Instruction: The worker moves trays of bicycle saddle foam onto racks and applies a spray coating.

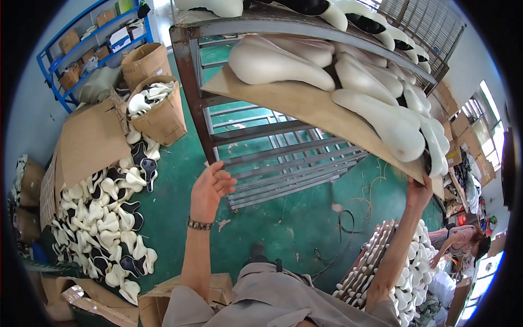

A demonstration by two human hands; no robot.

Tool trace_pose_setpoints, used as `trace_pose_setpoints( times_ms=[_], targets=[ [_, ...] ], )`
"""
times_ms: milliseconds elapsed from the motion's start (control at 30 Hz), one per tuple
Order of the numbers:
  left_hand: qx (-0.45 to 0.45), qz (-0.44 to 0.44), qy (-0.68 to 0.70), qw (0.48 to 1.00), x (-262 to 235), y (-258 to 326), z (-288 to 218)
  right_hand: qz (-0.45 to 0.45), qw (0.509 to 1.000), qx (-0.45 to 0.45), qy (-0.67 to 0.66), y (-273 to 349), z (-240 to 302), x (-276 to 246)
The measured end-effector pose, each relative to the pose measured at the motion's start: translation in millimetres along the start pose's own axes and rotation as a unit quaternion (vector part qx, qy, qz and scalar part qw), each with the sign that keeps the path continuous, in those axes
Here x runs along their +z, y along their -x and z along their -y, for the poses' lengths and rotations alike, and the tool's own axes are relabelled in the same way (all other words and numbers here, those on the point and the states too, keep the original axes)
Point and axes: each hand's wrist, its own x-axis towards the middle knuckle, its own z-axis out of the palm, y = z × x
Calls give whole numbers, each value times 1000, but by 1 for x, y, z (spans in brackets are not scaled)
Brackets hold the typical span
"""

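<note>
A thin brown board [272, 101] sits tilted on a metal rack [196, 82], its right end jutting toward me. Cream bicycle saddle foams [384, 128] lie in rows on it, some showing black bases. My right hand [419, 191] grips the board's near right corner, just below a foam; some of its fingers are hidden. Beside the rack's front left post, my left hand [210, 188] is raised with its fingers loosely bent and apart. It holds nothing, and its fingertips are close to the lower rails.
More foams rest on the upper shelf [305, 24]. At left are a large heap of saddle foams [109, 218], filled cartons [158, 109] and a blue shelf unit [71, 54]. Foams on stacked boards [370, 250] stand at lower right, near another person [457, 240]. A hose [340, 231] crosses the green floor.
</note>
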Motion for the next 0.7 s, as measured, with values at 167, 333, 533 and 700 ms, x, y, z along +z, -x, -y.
trace_pose_setpoints(
  times_ms=[167, 333, 533, 700],
  targets=[
    [-6, -31, -83, 996, 18, 13, -8, 33, 999, 38, -17, 54, -55, 90],
    [133, -52, -220, 965, 82, -9, -3, 117, 987, 107, -5, 167, -134, 219],
    [218, -36, -269, 937, 128, -16, 3, 420, 861, -21, 287, 217, -129, 192],
    [247, -175, -354, 885, 65, -20, -34, 3, 962, -215, 170, 220, -93, 112]
  ],
)
